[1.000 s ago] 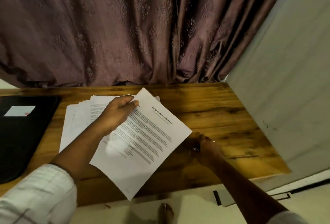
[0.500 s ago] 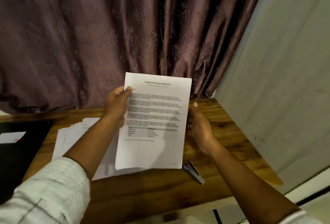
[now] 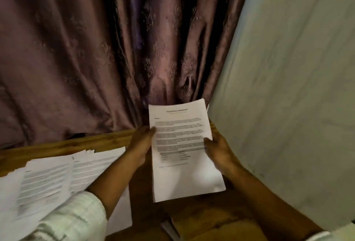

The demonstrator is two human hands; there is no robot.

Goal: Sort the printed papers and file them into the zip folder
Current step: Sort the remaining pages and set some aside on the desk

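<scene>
Since half a second ago the printed sheet point(image 3: 184, 150) has swung to the right, from the middle of the view towards the pale wall point(image 3: 288, 87), and its lower edge now hangs close above the bench point(image 3: 211, 219) instead of well over it. Both hands have gone with it. The left hand point(image 3: 141, 143) holds the sheet's left edge about a third of the way down, thumb laid on the printed face, the other fingers behind the paper and out of sight. The right hand point(image 3: 219, 153) holds the right edge a little lower, its thumb pressed flat on the text, the rest of its fingers hidden behind as well. So each hand is clamped on the sheet, pinching it between thumb and the fingers at the back.

The sheet stands nearly upright, tipped slightly so its top leans right. A heading, several blocks of text and a small table can be made out, though the print is too blurred to read.

The remaining papers point(image 3: 57, 179) lie fanned out on the bench at lower left, partly under the left forearm and its white checked sleeve point(image 3: 73, 219). Near the bottom edge, on the wood below the sheet, sits a small grey object point(image 3: 170, 228), too blurred to name. A mauve patterned curtain point(image 3: 115, 48) hangs behind the bench
</scene>
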